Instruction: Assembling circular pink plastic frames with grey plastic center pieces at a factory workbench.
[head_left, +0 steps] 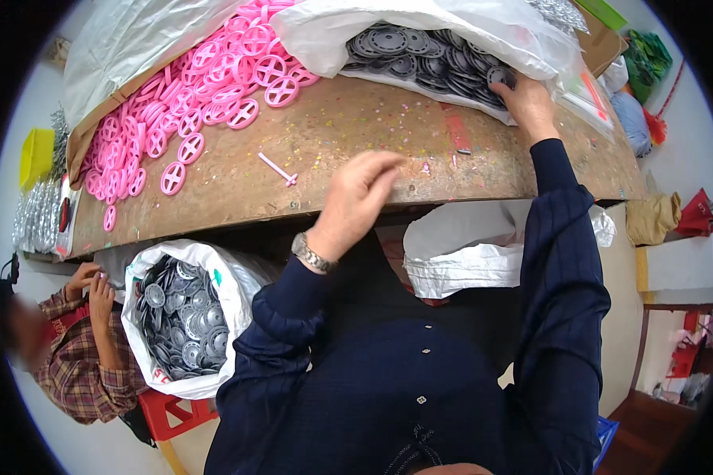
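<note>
My right hand (528,104) reaches to the mouth of a white sack (313,33) lying on the table. Its thumb presses on a dark grey plastic disc (499,77) at the edge of the heap of discs (432,67); the other fingers are hidden behind the sack and discs. Above the table's near edge is my left hand (356,194), its fingers bent and slightly blurred, with a gap between thumb and forefinger and nothing visible in them. A pink plastic stick (277,169) lies left of it. Farther left spreads a pile of pink wheel-like rings with crossed spokes (206,87).
An upright white sack (238,305) full of grey discs stands on a red stool (166,419) at my left. Beyond it sits another person (95,348). A white bag (463,273) lies below the table edge. Colored specks and scraps dot the wooden tabletop (333,119).
</note>
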